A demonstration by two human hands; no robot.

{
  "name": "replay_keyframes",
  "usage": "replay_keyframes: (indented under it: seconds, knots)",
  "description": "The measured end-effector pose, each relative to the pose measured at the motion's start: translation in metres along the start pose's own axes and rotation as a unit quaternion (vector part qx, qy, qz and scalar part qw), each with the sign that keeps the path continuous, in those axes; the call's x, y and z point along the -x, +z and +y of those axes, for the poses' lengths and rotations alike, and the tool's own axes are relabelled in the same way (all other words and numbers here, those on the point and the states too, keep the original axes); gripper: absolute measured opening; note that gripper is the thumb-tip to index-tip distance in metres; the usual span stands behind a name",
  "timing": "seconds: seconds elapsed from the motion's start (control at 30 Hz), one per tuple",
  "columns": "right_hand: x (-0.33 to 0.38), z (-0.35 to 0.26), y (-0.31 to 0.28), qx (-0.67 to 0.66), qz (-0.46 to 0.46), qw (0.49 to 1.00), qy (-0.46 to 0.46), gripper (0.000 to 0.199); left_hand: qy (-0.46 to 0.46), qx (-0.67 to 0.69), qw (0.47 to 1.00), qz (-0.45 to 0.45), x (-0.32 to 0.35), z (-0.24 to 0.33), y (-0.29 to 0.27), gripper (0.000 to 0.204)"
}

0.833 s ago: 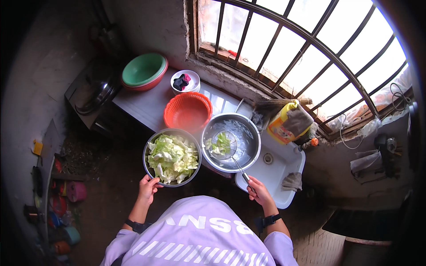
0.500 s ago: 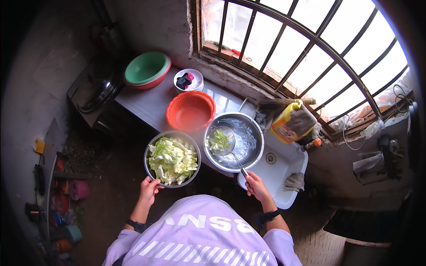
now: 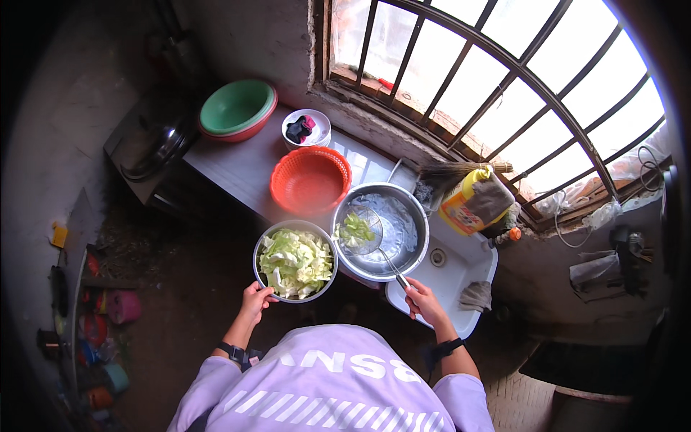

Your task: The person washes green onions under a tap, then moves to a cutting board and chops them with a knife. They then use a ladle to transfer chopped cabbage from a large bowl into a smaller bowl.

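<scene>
My left hand point(image 3: 256, 299) grips the near rim of a metal bowl point(image 3: 334, 272) heaped with cut cabbage point(image 3: 296, 262). The bowl is held just off the front edge of the counter. My right hand point(image 3: 425, 300) is closed around the handle of a strainer point(image 3: 393, 266). Its round mesh head holds some pale green cabbage pieces point(image 3: 355, 232) over the left part of a large metal basin point(image 3: 412, 248). Water appears to lie in that basin, which stands at the counter's right end by the sink.
An orange plastic basket point(image 3: 309, 181) sits behind the cabbage bowl. Farther back are a white bowl point(image 3: 322, 129) with a dark and pink cloth and stacked green and red basins point(image 3: 237, 108). Right are a white sink point(image 3: 439, 281), a yellow jug point(image 3: 466, 205) and a barred window point(image 3: 515, 68).
The cabbage bowl and my left hand have moved right, closer to the basin. The strainer stays over the basin with cabbage in it, shifted very little.
</scene>
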State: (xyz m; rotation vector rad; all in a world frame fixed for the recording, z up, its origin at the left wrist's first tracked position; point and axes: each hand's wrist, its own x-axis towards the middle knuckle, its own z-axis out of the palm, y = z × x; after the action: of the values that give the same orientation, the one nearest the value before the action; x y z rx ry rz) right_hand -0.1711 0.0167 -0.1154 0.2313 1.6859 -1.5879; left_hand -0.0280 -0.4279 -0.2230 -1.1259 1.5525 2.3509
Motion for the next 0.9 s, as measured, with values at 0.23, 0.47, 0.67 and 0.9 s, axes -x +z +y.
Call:
replay_keyframes:
  seconds: [0.23,0.47,0.67,0.9]
  knots:
    - [-0.007,-0.006,-0.011,0.030,-0.004,1.000,-0.001,0.045,0.000,-0.052,0.999,-0.014,-0.020,0.005,0.004,0.008]
    - [-0.004,0.002,-0.027,-0.075,-0.045,0.996,0.028,0.044,-0.003,-0.088,0.996,-0.008,-0.022,0.019,0.005,0.010]
    - [-0.006,0.006,-0.040,-0.087,-0.064,0.994,0.028,0.045,-0.002,-0.105,0.994,0.002,-0.019,0.029,0.010,0.007]
    - [-0.003,0.003,-0.051,-0.074,-0.079,0.994,0.018,0.045,-0.002,-0.110,0.994,0.016,-0.008,0.035,0.020,0.007]
